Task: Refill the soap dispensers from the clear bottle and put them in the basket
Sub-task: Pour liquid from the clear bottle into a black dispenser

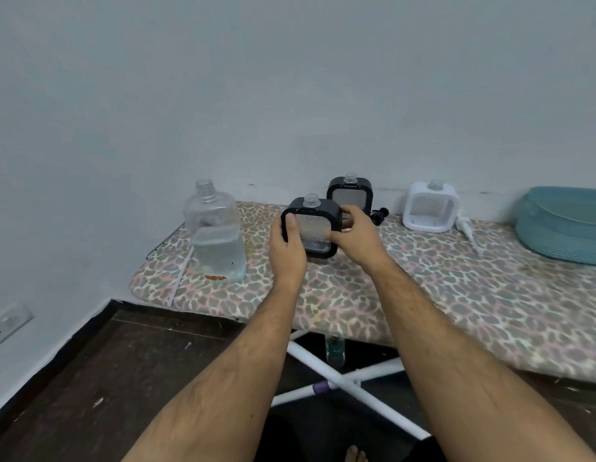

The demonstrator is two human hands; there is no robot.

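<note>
A pale blue wall backed the ironing board (423,278) with its leopard-print cover, and I took the clear bottle (216,238) at the board's left end as my marker. Just right of it, my left hand (287,243) gripped the near black dispenser (312,225) by its left side, thumb up the front, while my right hand (358,240) pinched its right edge. Neck open, no pump on it, so any tilt could slop soap onto the cover. The bottle stood uncapped too, close enough for my left elbow to knock. Further right of the bottle waited a second black dispenser (349,194), then the white dispenser (430,208), with the teal basket (563,225) at the far end.
</note>
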